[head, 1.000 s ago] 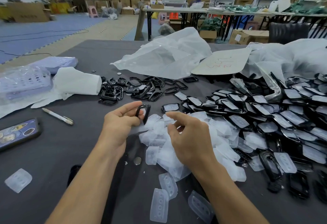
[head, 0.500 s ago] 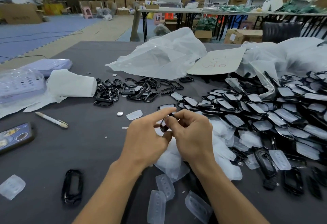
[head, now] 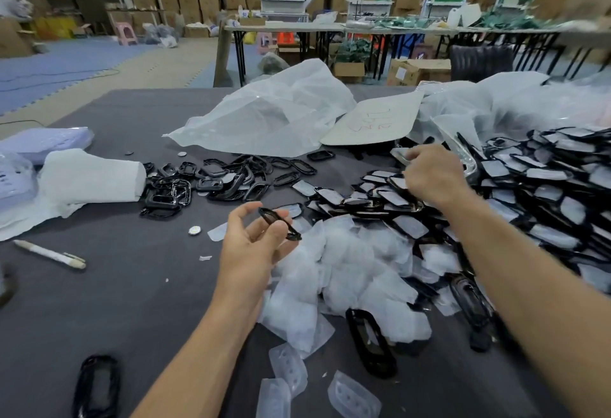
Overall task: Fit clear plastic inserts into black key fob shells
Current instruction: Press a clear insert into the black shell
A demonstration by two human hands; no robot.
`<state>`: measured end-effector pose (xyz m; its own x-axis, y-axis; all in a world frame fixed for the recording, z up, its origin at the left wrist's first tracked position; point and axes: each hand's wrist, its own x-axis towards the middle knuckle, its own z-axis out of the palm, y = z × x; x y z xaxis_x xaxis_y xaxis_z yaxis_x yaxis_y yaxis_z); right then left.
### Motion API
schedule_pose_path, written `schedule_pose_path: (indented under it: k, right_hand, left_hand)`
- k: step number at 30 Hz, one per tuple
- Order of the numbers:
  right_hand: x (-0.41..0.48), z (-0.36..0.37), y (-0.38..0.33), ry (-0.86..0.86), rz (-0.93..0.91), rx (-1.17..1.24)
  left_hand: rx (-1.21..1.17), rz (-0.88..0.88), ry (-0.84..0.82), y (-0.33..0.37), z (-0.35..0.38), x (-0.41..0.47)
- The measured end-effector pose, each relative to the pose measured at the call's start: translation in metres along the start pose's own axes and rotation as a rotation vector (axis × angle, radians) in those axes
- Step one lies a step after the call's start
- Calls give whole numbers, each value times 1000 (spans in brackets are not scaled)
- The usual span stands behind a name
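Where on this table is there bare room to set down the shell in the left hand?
Bare grey table between the pen and the left forearm; also beyond the paper roll, left of the plastic bag. Crowded: clear inserts, fitted fobs on the right.

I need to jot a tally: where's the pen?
Head view, left side of the table: the pen lies nearer the person than the white bundle, left of the left hand.

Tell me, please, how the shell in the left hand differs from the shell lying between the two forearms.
The held shell is off the table, pinched in the left hand; the lying shell rests on it, untouched. The held shell is tilted, nearly edge-on; the lying shell lies flat, opening upward. Both are black oval frames.
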<state>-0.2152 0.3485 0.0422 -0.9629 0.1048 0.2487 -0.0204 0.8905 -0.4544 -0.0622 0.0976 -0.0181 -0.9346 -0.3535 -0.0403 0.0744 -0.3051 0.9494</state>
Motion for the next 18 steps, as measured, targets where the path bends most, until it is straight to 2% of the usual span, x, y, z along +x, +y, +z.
schedule_pose_path:
  k: [4, 6, 9, 12, 16, 18]
  right_hand:
    - [56, -3, 29, -231, -44, -440]
    - [67, 0, 42, -317, -57, -561]
    - [79, 6, 51, -370, -95, -609]
    - [77, 7, 51, -300, -119, -589]
    - [68, 6, 54, -3, -144, -556]
    - [60, 4, 51, 75, -148, -550]
  left_hand:
    - [-11, -26, -32, -1, -1, 2]
    - [-23, -6, -38, -2, -3, 3]
    - [-39, 22, -27, -3, -5, 5]
    - [-35, 29, -35, -4, -6, 6]
    - [-26, 21, -43, -4, -5, 3]
    - [-37, 3, -30, -5, -5, 2]
